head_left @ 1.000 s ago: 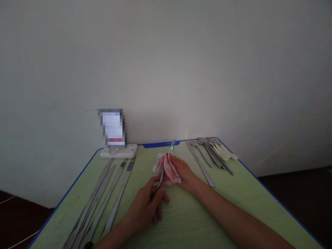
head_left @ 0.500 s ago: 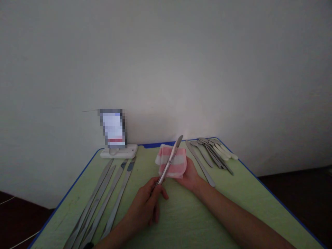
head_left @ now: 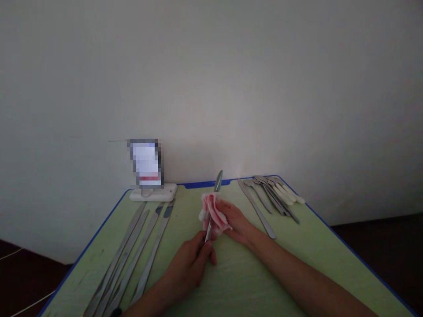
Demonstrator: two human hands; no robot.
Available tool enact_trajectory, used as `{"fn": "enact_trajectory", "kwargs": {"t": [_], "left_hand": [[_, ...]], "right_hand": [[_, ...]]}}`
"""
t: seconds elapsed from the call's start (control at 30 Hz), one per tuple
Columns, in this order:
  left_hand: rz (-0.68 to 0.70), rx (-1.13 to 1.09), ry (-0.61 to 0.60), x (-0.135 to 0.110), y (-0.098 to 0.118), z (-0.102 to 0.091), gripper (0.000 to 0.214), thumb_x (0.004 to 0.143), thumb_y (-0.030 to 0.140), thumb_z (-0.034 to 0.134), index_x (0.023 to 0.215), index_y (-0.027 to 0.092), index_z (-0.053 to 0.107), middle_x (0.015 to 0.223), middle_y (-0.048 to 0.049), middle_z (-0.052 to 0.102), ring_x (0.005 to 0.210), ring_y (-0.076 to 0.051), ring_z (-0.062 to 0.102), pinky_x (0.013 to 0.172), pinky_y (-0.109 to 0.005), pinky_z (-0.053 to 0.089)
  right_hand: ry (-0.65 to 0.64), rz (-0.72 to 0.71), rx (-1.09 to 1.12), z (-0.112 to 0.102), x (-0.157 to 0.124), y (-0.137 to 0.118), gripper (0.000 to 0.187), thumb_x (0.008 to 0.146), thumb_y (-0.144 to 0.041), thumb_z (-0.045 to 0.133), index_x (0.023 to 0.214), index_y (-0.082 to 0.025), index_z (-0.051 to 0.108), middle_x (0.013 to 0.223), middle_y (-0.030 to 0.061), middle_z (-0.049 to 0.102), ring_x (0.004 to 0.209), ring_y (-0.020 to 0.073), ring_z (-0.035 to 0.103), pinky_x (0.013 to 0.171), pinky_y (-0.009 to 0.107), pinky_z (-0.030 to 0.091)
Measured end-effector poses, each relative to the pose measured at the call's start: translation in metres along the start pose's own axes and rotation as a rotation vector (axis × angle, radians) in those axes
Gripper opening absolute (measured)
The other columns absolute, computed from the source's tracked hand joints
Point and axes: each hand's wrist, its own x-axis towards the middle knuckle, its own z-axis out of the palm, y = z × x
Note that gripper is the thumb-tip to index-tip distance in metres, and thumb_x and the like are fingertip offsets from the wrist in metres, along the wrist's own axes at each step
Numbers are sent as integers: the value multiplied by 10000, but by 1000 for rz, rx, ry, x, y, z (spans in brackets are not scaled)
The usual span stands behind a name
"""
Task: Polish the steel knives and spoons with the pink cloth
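A metal table knife (head_left: 219, 180) is held above the table, its blade pointing up and away from me. My left hand (head_left: 198, 255) is closed around the lower end of its handle. A pink and white cloth (head_left: 216, 218) is folded around the middle of the knife, hiding that stretch. My right hand (head_left: 233, 220) grips the cloth from the right side, with the knife inside the fold. Some of the right fingers are hidden behind the cloth. The blade tip sticks out beyond the cloth.
Several metal knives (head_left: 132, 259) lie side by side on the green table (head_left: 238, 281) at left. At right rest a single knife (head_left: 256, 209) and a pile of spoons and other cutlery (head_left: 272, 196), some with white handles. A blurred screen (head_left: 146, 163) stands on a white base (head_left: 153, 193) near the wall.
The cloth lay flat behind the knife in my right hand; now it is folded around the knife and my right fingers have closed over it. The knife has turned slightly more upright.
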Motion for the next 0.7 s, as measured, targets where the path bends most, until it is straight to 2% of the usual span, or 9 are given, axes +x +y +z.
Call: {"fn": "enact_trajectory", "kwargs": {"t": [0.1,0.27,0.4,0.53,0.63,0.7], "left_hand": [[7,32,16,0,0,0,330,928,421,342,782,180,512,602,44,509,374,-69,370,394,-191,315],[12,0,2,-1,0,-1,276,923,369,358,1015,162,517,661,25,563,414,-82,406,398,-190,313],[14,-60,-13,-2,-1,-1,316,927,392,352,1047,146,509,673,23,570,394,-66,405,390,-184,310],[-9,-203,-2,1,-6,1,356,928,439,334,1099,153,459,685,38,566,327,-38,376,340,-169,255],[-3,-263,8,4,-11,2,357,918,466,355,1087,165,450,689,44,561,317,-30,380,326,-157,245],[3,-276,28,4,-12,2,346,912,486,368,1036,177,460,717,39,570,313,-25,391,318,-153,250]], "right_hand": [[47,-25,5,2,1,1,302,719,-397,713,848,-140,621,668,13,657,508,111,562,463,216,397],[161,-87,50,3,5,2,278,682,-341,751,844,-143,641,670,-11,646,523,91,542,502,209,409],[133,-28,108,1,5,-1,291,738,-429,668,822,-151,656,683,14,664,547,127,560,529,253,434],[132,-46,214,-3,6,-5,358,783,-490,533,812,-165,677,699,44,686,620,184,604,571,300,467],[125,-28,206,-4,7,-4,275,770,-413,567,739,-157,664,675,40,678,657,175,610,630,291,478],[69,6,169,-4,6,-2,273,762,-416,601,710,-152,648,651,31,661,642,159,597,629,275,470]]}}
